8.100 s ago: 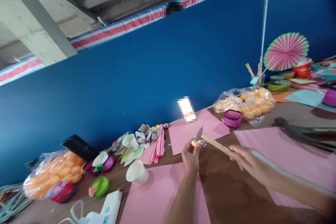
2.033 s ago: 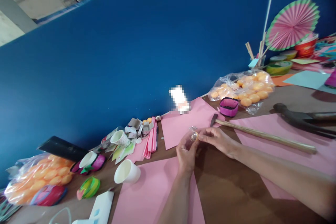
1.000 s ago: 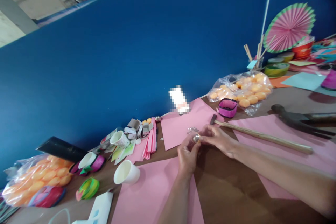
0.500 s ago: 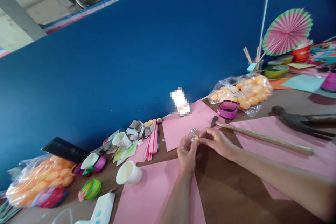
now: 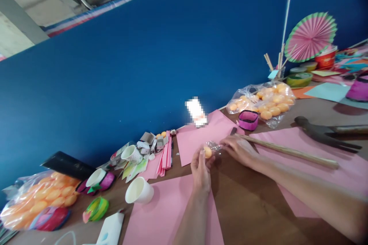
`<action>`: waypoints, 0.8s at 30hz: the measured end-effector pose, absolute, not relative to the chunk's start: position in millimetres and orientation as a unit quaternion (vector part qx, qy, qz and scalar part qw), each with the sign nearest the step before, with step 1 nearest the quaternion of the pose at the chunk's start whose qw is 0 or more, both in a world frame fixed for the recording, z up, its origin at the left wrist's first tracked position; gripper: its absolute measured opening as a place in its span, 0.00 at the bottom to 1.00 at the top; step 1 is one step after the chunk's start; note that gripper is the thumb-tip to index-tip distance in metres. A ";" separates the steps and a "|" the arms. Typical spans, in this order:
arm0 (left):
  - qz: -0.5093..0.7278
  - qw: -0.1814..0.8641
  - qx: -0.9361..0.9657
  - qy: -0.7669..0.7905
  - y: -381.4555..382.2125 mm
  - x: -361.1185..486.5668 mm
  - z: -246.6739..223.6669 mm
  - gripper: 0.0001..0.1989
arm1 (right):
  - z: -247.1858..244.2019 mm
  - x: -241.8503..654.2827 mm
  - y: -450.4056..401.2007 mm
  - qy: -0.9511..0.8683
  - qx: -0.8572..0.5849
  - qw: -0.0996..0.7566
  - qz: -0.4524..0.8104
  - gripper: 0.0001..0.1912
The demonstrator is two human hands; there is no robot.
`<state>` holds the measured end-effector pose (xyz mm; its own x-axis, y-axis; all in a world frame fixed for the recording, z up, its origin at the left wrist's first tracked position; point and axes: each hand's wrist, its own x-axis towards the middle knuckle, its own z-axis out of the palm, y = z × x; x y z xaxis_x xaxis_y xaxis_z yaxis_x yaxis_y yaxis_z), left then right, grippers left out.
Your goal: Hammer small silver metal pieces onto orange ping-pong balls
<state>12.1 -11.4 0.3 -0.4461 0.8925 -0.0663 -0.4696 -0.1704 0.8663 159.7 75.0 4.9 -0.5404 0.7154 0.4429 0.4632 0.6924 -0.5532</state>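
My left hand point(image 5: 202, 170) is closed around an orange ball point(image 5: 207, 152), gripping it between thumb and fingers above the brown tabletop. A cluster of small shiny silver pieces point(image 5: 213, 146) lies just behind the ball, at the edge of a pink sheet point(image 5: 198, 136). My right hand point(image 5: 238, 150) reaches to the right side of this cluster with its fingers bent together. What its fingertips pinch, if anything, is too small to make out. Beyond that hand is a wooden-handled hammer point(image 5: 290, 151), its head partly hidden.
Bags of orange balls point(image 5: 271, 103) sit at back right and far left. A claw hammer point(image 5: 316, 132) lies at right. A white paper cup point(image 5: 140, 191) stands left of my hands. Purple tape point(image 5: 248, 121) and a bright phone point(image 5: 196, 111) are behind, before the blue wall point(image 5: 129, 65).
My right hand has come away from the ball and moved to the right side of the silver pieces. The left hand keeps the ball, which now shows more fully.
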 end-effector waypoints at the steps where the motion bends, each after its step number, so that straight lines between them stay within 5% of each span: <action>1: 0.726 0.471 0.239 0.440 -11.2 11.9 -0.5 0.21 | 6.3 158.7 72.2 -0.868 -0.331 0.324 0.178 0.10; 11: 0.707 0.456 0.296 0.453 -11.1 14.5 -1.1 0.20 | 9.9 152.9 61.6 -0.913 -0.306 0.224 0.152 0.09; 24: 0.680 0.446 0.338 0.474 -12.1 14.7 -0.7 0.27 | 10.6 148.9 53.8 -0.792 -0.321 0.375 0.359 0.04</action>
<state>14.7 -12.1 -0.7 -0.3745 0.9265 0.0367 -0.2862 -0.1531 0.9459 148.9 53.8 10.6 -0.5128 0.7774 0.3643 0.2394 0.5370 -0.8089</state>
